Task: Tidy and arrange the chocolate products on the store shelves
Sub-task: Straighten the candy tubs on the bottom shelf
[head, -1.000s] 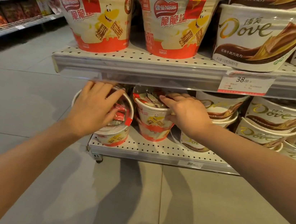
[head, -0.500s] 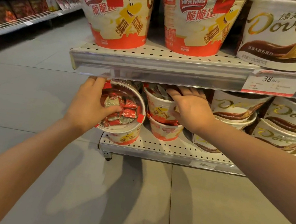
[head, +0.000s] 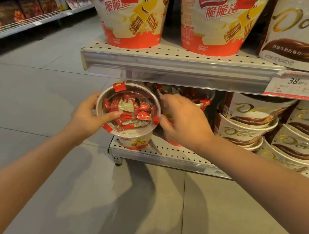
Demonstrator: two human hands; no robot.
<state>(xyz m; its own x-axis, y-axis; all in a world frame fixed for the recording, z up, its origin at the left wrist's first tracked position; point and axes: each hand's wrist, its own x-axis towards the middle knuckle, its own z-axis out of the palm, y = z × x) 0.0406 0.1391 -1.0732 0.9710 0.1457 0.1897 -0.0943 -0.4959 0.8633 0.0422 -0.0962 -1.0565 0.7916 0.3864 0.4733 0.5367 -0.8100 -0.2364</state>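
A Nestle wafer bucket point(head: 128, 111) with a clear lid and red-wrapped pieces inside is tilted toward me at the left end of the bottom shelf point(head: 164, 155). My left hand point(head: 91, 116) grips its left rim, thumb on the lid. My right hand point(head: 186, 123) holds its right rim, covering much of a second Nestle bucket point(head: 168, 138) behind it. Two large Nestle buckets point(head: 132, 11) stand on the upper shelf point(head: 176, 64).
Stacked Dove buckets point(head: 247, 121) fill the bottom shelf to the right, and one big Dove bucket point(head: 305, 36) stands above. A 38.00 price tag point(head: 297, 86) hangs on the upper shelf rail. Another aisle's shelves point(head: 26, 5) lie far left across grey floor.
My left hand has pulled the front Nestle bucket outward and tipped its lid toward me. My right hand left the middle buckets and came onto that bucket's right rim. The view moved closer.
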